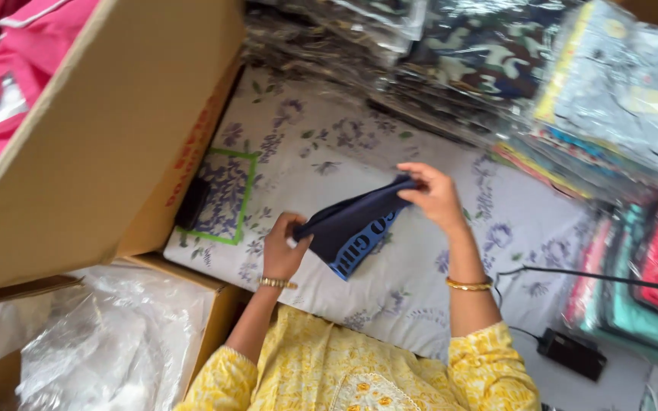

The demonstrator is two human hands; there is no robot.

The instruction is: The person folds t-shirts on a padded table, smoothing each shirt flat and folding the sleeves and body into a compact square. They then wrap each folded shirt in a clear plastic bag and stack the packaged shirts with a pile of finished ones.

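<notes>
Folded navy garment (352,222), blue lettering

Navy garment (352,221) with blue lettering, white sheet (390,152) with purple flowers

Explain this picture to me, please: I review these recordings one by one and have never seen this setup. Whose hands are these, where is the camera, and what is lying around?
There is no machine here. One camera, worn on a person's head, looks down at that person's own two bare hands. The left hand and right hand each grip an end of a folded dark navy cloth garment with light blue lettering, holding it above a white sheet with a purple flower print. A large brown cardboard box stands to the left. Stacks of clothes packed in clear plastic bags lie along the top and right. A black power adapter with a cable rests at lower right.
</notes>
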